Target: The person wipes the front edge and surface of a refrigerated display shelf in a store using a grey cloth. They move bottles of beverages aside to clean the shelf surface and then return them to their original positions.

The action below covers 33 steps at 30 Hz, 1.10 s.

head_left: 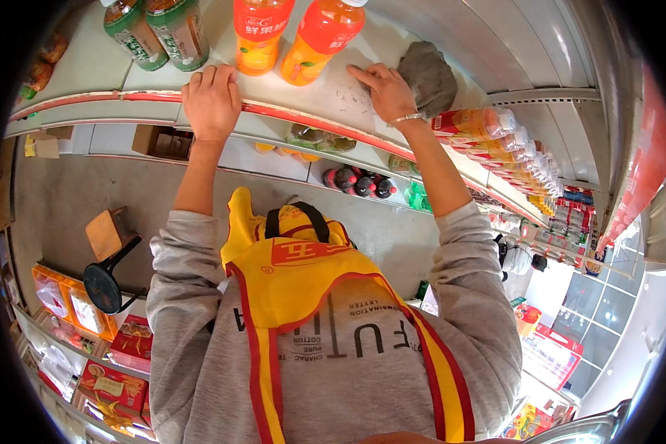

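My left hand (211, 100) rests on the red-trimmed front edge of a white store shelf (144, 89), its fingers curled in and nothing visible in them. Just behind it stand two green-labelled drink bottles (177, 39). My right hand (387, 91) is over the shelf top with the index finger stretched out towards faint dark marks (355, 100). A crumpled grey cloth (428, 76) lies against the outer side of this hand. Between my hands, farther back, two orange drink bottles (258, 39) with red-orange labels stand upright.
Rows of orange drink bottles (477, 125) fill the shelf to the right. Lower shelves hold dark-drink bottles (361, 182) and an open cardboard box (164, 141). Behind me are a black round stool (102, 287) and racks with red boxes (114, 383). Another person (516, 258) is at far right.
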{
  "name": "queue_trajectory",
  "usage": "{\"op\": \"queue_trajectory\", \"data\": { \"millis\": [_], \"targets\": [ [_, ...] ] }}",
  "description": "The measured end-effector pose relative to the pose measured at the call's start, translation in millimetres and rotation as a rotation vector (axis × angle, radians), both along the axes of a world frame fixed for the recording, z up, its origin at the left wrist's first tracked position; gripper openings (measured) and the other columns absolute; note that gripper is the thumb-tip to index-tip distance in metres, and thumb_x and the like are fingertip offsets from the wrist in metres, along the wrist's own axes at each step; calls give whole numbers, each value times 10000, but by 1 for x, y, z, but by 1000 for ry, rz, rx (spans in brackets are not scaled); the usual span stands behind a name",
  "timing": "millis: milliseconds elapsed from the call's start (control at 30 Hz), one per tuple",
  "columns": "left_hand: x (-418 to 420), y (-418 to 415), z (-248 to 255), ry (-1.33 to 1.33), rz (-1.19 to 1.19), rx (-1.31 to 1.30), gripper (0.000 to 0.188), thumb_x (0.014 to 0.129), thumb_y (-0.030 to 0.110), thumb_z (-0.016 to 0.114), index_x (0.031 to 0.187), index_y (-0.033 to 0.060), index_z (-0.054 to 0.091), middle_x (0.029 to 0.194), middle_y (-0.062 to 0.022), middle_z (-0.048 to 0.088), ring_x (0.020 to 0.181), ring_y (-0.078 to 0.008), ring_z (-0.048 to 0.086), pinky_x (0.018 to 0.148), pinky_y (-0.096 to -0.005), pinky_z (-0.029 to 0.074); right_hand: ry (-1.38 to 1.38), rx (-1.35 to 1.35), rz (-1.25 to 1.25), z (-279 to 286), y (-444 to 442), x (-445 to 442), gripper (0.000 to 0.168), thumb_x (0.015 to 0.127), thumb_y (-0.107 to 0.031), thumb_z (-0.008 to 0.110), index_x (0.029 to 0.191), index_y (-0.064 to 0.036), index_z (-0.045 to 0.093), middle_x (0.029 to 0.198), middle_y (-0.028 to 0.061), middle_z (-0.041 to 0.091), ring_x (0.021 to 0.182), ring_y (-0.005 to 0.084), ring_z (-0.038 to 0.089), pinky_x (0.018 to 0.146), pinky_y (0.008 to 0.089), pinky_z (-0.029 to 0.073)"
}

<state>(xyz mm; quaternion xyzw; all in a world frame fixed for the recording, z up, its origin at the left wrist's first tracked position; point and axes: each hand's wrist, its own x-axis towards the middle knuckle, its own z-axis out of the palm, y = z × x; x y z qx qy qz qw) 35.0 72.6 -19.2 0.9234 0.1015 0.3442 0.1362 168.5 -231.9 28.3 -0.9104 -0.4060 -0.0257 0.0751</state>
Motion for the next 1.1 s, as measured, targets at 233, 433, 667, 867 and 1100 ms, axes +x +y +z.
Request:
{"op": "queue_trajectory", "data": {
  "millis": [233, 433, 667, 867, 1100],
  "targets": [
    [2, 1, -4, -12, 4, 3, 72, 841, 156, 560, 903, 172, 593, 852, -12, 587, 839, -265, 574, 737, -421, 412, 240, 238, 199, -14, 18, -22, 523, 823, 48, 519, 1260, -207, 651, 1098, 76, 590, 1009, 310, 556, 916, 394, 478],
    [2, 4, -4, 10, -14, -4, 81, 828, 162, 582, 903, 177, 608, 850, -12, 580, 845, -260, 569, 746, -419, 408, 503, 205, 289, 11, 1, -48, 481, 843, 51, 514, 1240, -177, 663, 1081, 87, 582, 1014, 296, 552, 920, 375, 458],
    [-2, 0, 0, -8, 0, -21, 69, 829, 136, 554, 888, 161, 583, 843, -28, 570, 840, -273, 557, 737, -428, 399, 2, -7, 37, 36, -46, -61, 384, 895, -283, 615, 1277, -292, 650, 1364, 102, 472, 1298, 361, 395, 1099, 555, 267],
    [-2, -5, 8, -22, -1, -56, 65, 824, 120, 542, 875, 149, 569, 840, -34, 563, 829, -282, 545, 730, -431, 387, 77, 71, -59, -9, -45, -50, 518, 920, -375, 591, 1427, -328, 496, 1548, 183, 256, 1425, 441, 221, 1156, 594, 144],
    [-1, -3, 6, 14, -1, -62, 65, 817, 139, 569, 881, 149, 578, 843, -44, 554, 840, -281, 538, 740, -427, 376, 274, 146, -74, -30, 27, 31, 559, 956, -420, 518, 1449, -166, 453, 1567, 185, 243, 1466, 411, 171, 1179, 540, 171]
  ]
}}
